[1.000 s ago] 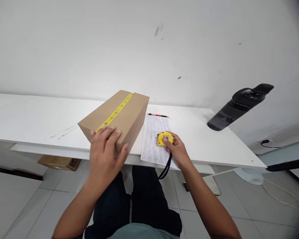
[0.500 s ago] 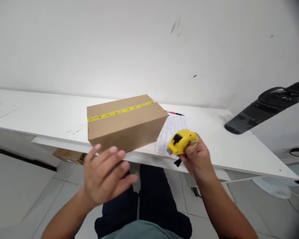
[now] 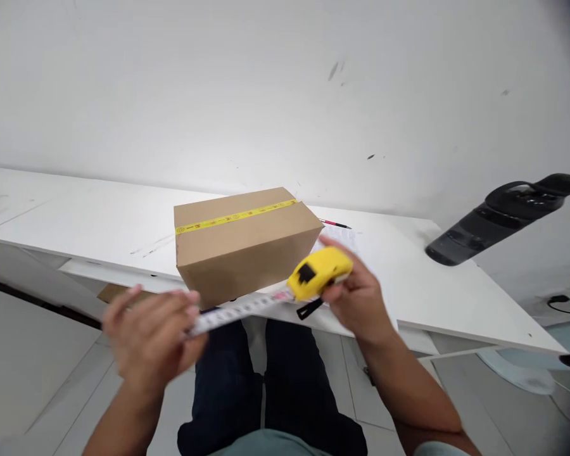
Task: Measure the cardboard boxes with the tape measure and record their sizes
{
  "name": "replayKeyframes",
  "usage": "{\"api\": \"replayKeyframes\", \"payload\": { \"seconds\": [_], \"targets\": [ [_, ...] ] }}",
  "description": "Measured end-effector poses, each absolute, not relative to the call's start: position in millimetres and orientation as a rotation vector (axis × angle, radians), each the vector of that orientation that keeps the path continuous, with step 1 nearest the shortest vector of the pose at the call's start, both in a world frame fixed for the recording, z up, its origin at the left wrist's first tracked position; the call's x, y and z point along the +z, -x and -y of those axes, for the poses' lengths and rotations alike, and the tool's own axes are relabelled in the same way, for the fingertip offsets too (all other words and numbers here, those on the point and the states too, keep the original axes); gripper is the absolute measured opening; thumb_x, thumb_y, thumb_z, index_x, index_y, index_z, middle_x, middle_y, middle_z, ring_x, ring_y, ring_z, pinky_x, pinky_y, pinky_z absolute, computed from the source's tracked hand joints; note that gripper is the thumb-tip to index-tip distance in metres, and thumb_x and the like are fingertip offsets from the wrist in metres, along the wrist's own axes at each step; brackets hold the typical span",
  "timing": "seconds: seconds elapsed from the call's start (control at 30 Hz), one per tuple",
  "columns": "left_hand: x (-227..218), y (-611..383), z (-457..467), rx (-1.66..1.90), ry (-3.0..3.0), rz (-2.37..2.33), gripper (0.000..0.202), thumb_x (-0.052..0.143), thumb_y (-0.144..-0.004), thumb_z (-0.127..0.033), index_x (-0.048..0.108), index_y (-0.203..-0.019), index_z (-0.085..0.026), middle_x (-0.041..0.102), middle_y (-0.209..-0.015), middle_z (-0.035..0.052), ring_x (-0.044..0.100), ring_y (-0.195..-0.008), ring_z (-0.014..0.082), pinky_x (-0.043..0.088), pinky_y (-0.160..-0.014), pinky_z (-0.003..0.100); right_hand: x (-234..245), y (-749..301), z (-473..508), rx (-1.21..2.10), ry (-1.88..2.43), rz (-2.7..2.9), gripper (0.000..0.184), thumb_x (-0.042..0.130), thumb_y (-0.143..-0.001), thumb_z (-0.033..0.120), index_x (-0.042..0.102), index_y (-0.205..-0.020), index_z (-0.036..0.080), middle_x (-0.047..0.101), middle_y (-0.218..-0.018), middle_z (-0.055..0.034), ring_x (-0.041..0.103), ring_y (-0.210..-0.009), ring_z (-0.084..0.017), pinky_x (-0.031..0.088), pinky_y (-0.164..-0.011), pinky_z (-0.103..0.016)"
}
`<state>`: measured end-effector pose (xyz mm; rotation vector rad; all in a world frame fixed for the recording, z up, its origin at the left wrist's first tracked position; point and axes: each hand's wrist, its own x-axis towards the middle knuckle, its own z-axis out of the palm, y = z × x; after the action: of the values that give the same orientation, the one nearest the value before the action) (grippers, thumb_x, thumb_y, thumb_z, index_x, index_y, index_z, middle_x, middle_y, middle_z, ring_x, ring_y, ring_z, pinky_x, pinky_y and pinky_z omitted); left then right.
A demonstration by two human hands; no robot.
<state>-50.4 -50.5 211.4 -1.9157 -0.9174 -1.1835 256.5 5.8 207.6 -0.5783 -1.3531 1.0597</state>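
Tape measure (image 3: 320, 273), yellow-cased, is at the near right corner of the cardboard box (image 3: 249, 237) in the head view. The right hand (image 3: 363, 301) has it, fingers wrapped round the case and thumb below. The left hand (image 3: 149, 329) is off the box's near left corner, fingers bent and mostly closed; it seems to pinch the free end of the blade (image 3: 242, 308), though blur hides the exact grip. A black strap (image 3: 310, 308) hangs below the case, on the near side of the box.

As far as this view shows, the blade is drawn out and slants across in front of the box, but it is not laid along any of the box's edges. The box is taped shut. Just right of it lie the written sheet (image 3: 346, 238), partly hidden by the right hand, and the pen (image 3: 335, 224), which neither hand touches. The bottle (image 3: 487, 223) stands well to the box's right.

Half a second ago the left hand was empty with its fingers spread, and no blade stretched between the hands. A second ago that hand rested on the box, which pointed away from the person; now it lies more crosswise.
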Motion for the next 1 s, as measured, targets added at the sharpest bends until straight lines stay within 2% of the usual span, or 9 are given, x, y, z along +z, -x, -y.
{"api": "replayKeyframes", "payload": {
  "seconds": [0.07, 0.13, 0.27, 0.4, 0.53, 0.6, 0.73, 0.87, 1.0],
  "targets": [
    [208, 81, 32, -1.316, 1.644, 1.045, 0.021, 0.067, -0.081, -0.017, 0.067, -0.099, -0.029, 0.076, -0.092, -0.0009, 0.07, -0.08, 0.0221, 0.053, -0.1, 0.054, 212, -274, -38, 0.956, 0.629, 1.17, 0.057, 0.091, -0.071, 0.047, 0.072, -0.124, 0.038, 0.071, -0.112, -0.0006, 0.065, -0.083, -0.016, 0.055, -0.067, -0.028],
    [205, 109, 12, -1.394, 1.416, 1.141, 0.022, 0.066, -0.082, -0.014, 0.069, -0.101, -0.025, 0.076, -0.091, 0.0023, 0.071, -0.085, 0.0245, 0.057, -0.089, 0.052, 216, -294, -74, 0.897, 0.638, 1.075, 0.06, 0.093, -0.065, 0.05, 0.072, -0.119, 0.035, 0.067, -0.1, 0.0011, 0.054, -0.068, -0.011, 0.047, -0.057, -0.025],
    [198, 139, -9, -1.34, 1.361, 1.325, 0.014, 0.067, -0.085, -0.018, 0.073, -0.097, -0.021, 0.077, -0.101, 0.0038, 0.072, -0.094, 0.0262, 0.059, -0.087, 0.05, 213, -315, -127, 0.894, 0.683, 1.024, 0.053, 0.093, -0.062, 0.047, 0.072, -0.108, 0.03, 0.061, -0.084, 0.0048, 0.04, -0.058, -0.007, 0.036, -0.053, -0.022],
    [190, 126, -4, -1.237, 1.554, 1.286, 0.035, 0.067, -0.089, -0.021, 0.071, -0.123, -0.028, 0.075, -0.121, 0.0043, 0.073, -0.101, 0.0261, 0.058, -0.088, 0.048, 202, -304, -138, 0.968, 0.688, 1.067, 0.059, 0.091, -0.065, 0.047, 0.071, -0.118, 0.032, 0.063, -0.091, 0.0045, 0.04, -0.058, -0.006, 0.035, -0.053, -0.022],
    [195, 101, 1, -1.122, 1.728, 1.2, 0.056, 0.073, -0.085, -0.018, 0.064, -0.136, -0.038, 0.07, -0.135, 0.004, 0.074, -0.095, 0.0253, 0.056, -0.087, 0.046, 198, -293, -136, 0.967, 0.676, 1.093, 0.065, 0.09, -0.067, 0.047, 0.069, -0.127, 0.033, 0.065, -0.102, 0.0027, 0.043, -0.062, -0.007, 0.038, -0.055, -0.023],
    [202, 96, 3, -1.078, 1.841, 1.194, 0.064, 0.071, -0.085, -0.019, 0.057, -0.144, -0.041, 0.066, -0.142, 0.0037, 0.073, -0.1, 0.0276, 0.054, -0.089, 0.047, 198, -293, -137, 0.977, 0.676, 1.091, 0.063, 0.089, -0.068, 0.046, 0.07, -0.127, 0.033, 0.065, -0.101, 0.0027, 0.044, -0.064, -0.008, 0.038, -0.056, -0.023],
    [215, 98, 9, -1.063, 1.997, 1.18, 0.061, 0.065, -0.09, -0.025, 0.052, -0.148, -0.04, 0.057, -0.153, 0.0041, 0.07, -0.111, 0.0301, 0.053, -0.092, 0.047, 196, -299, -140, 0.989, 0.661, 1.103, 0.06, 0.088, -0.072, 0.043, 0.07, -0.129, 0.034, 0.065, -0.103, 0.0021, 0.045, -0.065, -0.008, 0.038, -0.057, -0.023],
    [220, 88, 14, -1.093, 1.982, 1.258, 0.047, 0.064, -0.095, -0.033, 0.059, -0.141, -0.032, 0.066, -0.141, 0.0093, 0.069, -0.114, 0.0304, 0.052, -0.092, 0.045, 194, -300, -143, 0.953, 0.662, 1.144, 0.061, 0.087, -0.072, 0.045, 0.07, -0.13, 0.035, 0.065, -0.102, 0.0019, 0.044, -0.063, -0.008, 0.038, -0.056, -0.023],
    [218, 68, 14, -1.286, 1.853, 1.342, 0.031, 0.075, -0.09, -0.027, 0.071, -0.12, -0.028, 0.076, -0.119, 0.0067, 0.072, -0.107, 0.0277, 0.054, -0.093, 0.044, 199, -303, -141, 0.896, 0.699, 1.168, 0.061, 0.088, -0.07, 0.046, 0.071, -0.127, 0.033, 0.067, -0.096, 0.0013, 0.042, -0.058, -0.008, 0.04, -0.054, -0.024]
  ]
}}
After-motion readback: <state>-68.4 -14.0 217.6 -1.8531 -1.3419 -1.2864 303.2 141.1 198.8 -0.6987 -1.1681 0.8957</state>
